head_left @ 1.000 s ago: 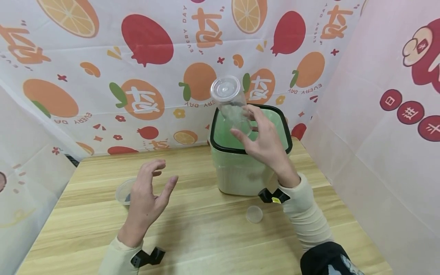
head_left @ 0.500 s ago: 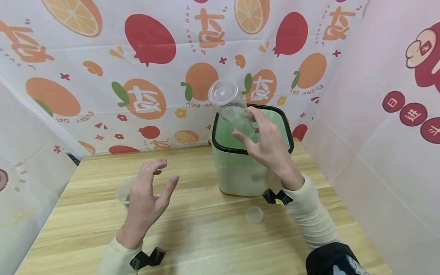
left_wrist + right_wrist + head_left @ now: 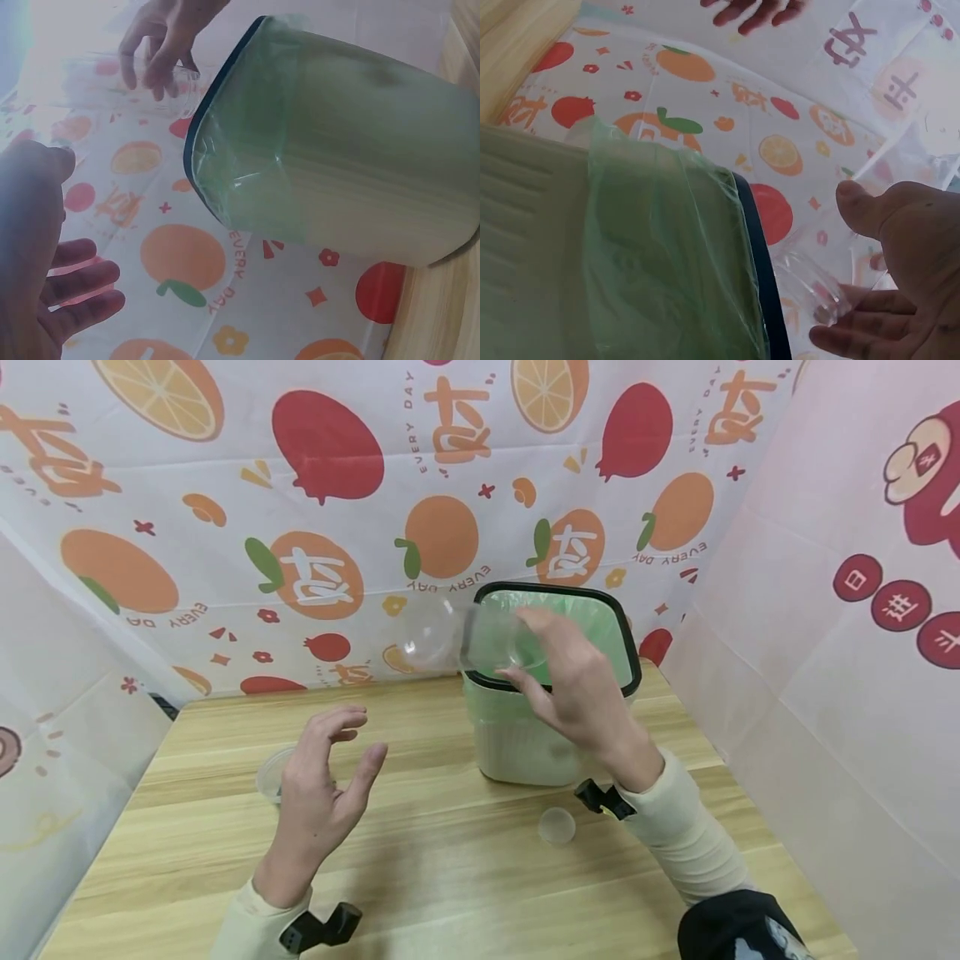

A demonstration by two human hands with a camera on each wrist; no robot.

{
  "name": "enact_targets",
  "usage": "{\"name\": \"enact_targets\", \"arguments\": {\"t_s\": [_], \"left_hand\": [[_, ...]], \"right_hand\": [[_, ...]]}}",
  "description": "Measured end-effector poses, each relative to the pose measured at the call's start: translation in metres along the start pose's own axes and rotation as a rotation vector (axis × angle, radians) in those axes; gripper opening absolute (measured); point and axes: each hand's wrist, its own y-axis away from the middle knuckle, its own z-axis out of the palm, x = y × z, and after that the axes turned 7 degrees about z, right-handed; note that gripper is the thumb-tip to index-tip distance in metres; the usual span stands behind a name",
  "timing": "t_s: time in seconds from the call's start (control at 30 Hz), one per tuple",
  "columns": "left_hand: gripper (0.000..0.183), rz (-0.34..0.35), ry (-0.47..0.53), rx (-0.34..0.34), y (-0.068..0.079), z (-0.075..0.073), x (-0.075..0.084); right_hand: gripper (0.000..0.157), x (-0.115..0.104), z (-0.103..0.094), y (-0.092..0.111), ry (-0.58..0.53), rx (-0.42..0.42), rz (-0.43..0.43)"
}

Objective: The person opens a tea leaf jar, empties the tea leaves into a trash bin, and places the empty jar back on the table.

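My right hand [image 3: 581, 689] grips a clear plastic bottle [image 3: 435, 635] near its narrower end, between thumb and fingers. The bottle lies nearly level in the air, overlapping the left part of the bin's opening, its rounded base toward the left. Ridges ring the bottle's end by the fingers in the right wrist view. Below it stands a pale green bin [image 3: 528, 735] with a black rim and a green liner bag. My left hand [image 3: 318, 802] hovers over the table with fingers apart and loosely bent, holding nothing.
A small translucent round cap [image 3: 557, 826] lies on the wooden table [image 3: 442, 877] in front of the bin. A round clear plastic dish [image 3: 270, 774] is partly hidden behind the left hand. A fruit-printed cloth [image 3: 337, 560] hangs close behind the bin.
The bottle has tipped from base-up to nearly level, its base swinging down and left. My right hand has turned with it. The left hand has stayed in place.
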Motion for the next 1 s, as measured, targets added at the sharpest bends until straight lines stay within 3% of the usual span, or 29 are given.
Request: {"name": "enact_targets", "arguments": {"t_s": [0.27,0.4,0.5,0.6,0.73,0.9,1.0], "left_hand": [[0.044,-0.003,0.087,0.012,-0.004,0.001,0.000],[0.019,-0.091,0.290,-0.019,-0.012,-0.003,0.003],[0.017,-0.206,0.522,-0.055,-0.021,-0.007,0.009],[0.022,-0.313,0.710,-0.129,-0.030,-0.010,0.015],[0.024,-0.407,0.853,-0.279,-0.038,-0.010,0.019],[0.027,-0.445,1.038,-0.424,-0.038,-0.009,0.019],[0.031,-0.466,1.154,-0.469,-0.033,-0.008,0.019]], "right_hand": [[0.061,-0.010,0.001,0.008,0.101,0.040,-0.149],[0.056,-0.015,0.004,0.015,0.141,0.058,-0.206],[0.051,-0.019,0.007,0.021,0.189,0.058,-0.254],[0.047,-0.024,0.011,0.027,0.230,0.045,-0.303],[0.044,-0.028,0.016,0.033,0.259,0.031,-0.350],[0.040,-0.030,0.021,0.039,0.283,0.049,-0.398],[0.035,-0.029,0.024,0.041,0.284,0.071,-0.436]]}}
